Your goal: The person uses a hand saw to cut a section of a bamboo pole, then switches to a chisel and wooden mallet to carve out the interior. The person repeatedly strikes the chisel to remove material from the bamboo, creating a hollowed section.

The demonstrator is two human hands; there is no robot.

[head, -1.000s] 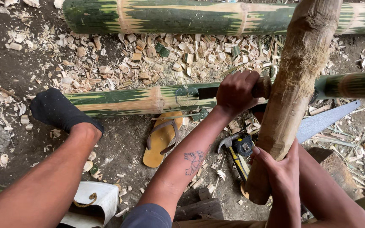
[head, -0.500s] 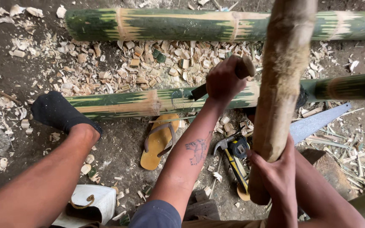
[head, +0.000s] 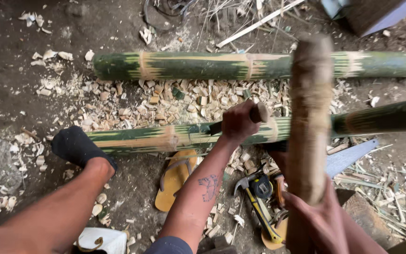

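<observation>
Bare dirt floor (head: pixel 15 94), littered with pale wood chips (head: pixel 165 101), carries two green bamboo poles lying crosswise to the person. Since a moment ago the wooden club (head: pixel 310 117) has swung further left and up, its blurred top now crossing the far bamboo pole (head: pixel 203 65), and the whole view has slid down so more ground shows above that pole. The right hand (head: pixel 323 218) is closed tight around the club's lower end, holding it nearly upright. The left hand (head: pixel 239 123) is wrapped around the wooden handle of a blade (head: pixel 214 127) set on the near bamboo pole (head: pixel 165 137), which runs left to right with its right part rising slightly. A black-socked foot (head: pixel 77 146) presses against that pole's left stretch. Below it lie a yellow sandal (head: pixel 175 178), a hammer (head: pixel 254 204) and a saw blade (head: pixel 348 157); the club hides part of the near pole and the saw.
</observation>
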